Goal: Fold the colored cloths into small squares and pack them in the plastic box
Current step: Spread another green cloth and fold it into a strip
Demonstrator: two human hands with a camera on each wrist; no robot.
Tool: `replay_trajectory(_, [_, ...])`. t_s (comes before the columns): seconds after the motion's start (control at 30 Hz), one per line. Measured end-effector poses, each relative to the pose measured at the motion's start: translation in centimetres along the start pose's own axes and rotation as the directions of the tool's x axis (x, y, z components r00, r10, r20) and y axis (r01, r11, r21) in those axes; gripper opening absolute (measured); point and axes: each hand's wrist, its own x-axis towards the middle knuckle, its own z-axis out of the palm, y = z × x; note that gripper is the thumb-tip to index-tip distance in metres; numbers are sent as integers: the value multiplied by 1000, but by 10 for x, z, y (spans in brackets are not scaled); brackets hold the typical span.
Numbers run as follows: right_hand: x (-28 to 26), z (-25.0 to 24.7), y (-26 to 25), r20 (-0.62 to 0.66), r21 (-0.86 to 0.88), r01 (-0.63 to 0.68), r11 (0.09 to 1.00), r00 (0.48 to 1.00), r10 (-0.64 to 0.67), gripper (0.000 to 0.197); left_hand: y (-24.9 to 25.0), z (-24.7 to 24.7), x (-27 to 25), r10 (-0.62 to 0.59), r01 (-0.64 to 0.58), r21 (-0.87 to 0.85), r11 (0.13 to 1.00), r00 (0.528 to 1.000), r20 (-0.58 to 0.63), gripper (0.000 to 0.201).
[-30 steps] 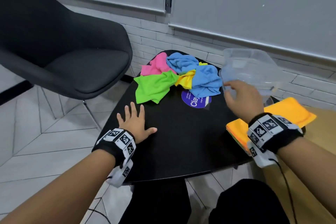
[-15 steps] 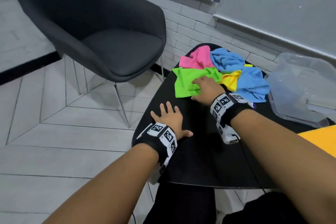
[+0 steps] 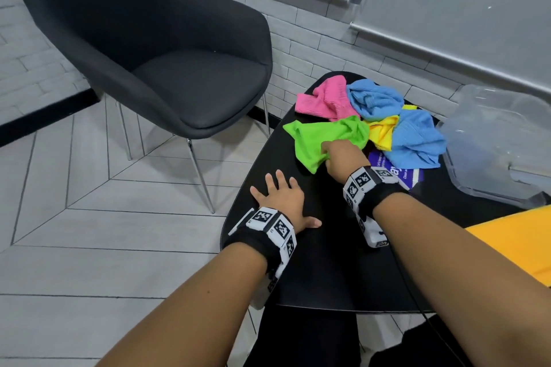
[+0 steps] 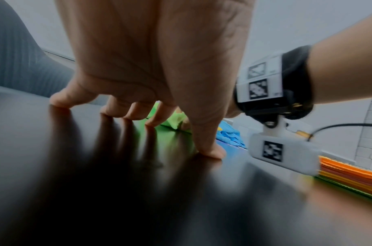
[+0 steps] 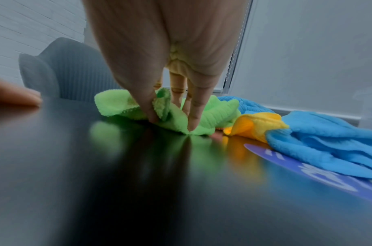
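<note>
A heap of crumpled cloths lies at the far end of the black table (image 3: 328, 262): a pink cloth (image 3: 322, 98), two blue cloths (image 3: 372, 98) (image 3: 417, 140), a yellow cloth (image 3: 383, 131) and a green cloth (image 3: 316, 140) nearest me. My right hand (image 3: 326, 156) pinches a fold of the green cloth (image 5: 214, 114) between thumb and fingers at its near edge. My left hand (image 3: 280, 197) rests flat on the bare table with its fingers spread (image 4: 138, 114). The clear plastic box (image 3: 495, 143) stands at the table's right end.
A dark grey chair (image 3: 167, 68) stands left of the table on the pale floor. A stack of folded orange and yellow cloths (image 3: 518, 247) sits at the near right. A purple round label (image 3: 396, 170) lies under the blue cloth. A brick wall runs behind.
My right hand left the plastic box, crossed left to the heap and took hold of the green cloth, bunching it. The left hand stayed flat on the table.
</note>
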Motion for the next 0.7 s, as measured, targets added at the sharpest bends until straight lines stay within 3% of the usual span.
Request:
replay_trajectory(0.3, [-106, -5, 12, 82, 60, -68, 996, 995, 63, 31, -13, 1, -6, 14, -18, -100, 995, 999, -35, 108])
replay_trajectory(0.47, [-160, -13, 18, 167, 297, -106, 949, 984, 57, 30, -23, -2, -13, 71, -97, -349, 932, 994, -86, 44])
replay_trajectory(0.57, [-184, -15, 21, 206, 414, -96, 905, 978, 9, 35, -2, 8, -32, 57, -78, -401, 913, 996, -64, 14])
replay_trajectory(0.63, [-198, -14, 23, 149, 453, -58, 889, 989, -11, 37, 17, 15, -46, 49, -56, -345, 937, 998, -29, 28])
replay_trajectory(0.7, [-208, -11, 29, 38, 384, -15, 923, 999, 0, 36, 33, 20, -60, 17, -24, -276, 961, 999, -28, 40])
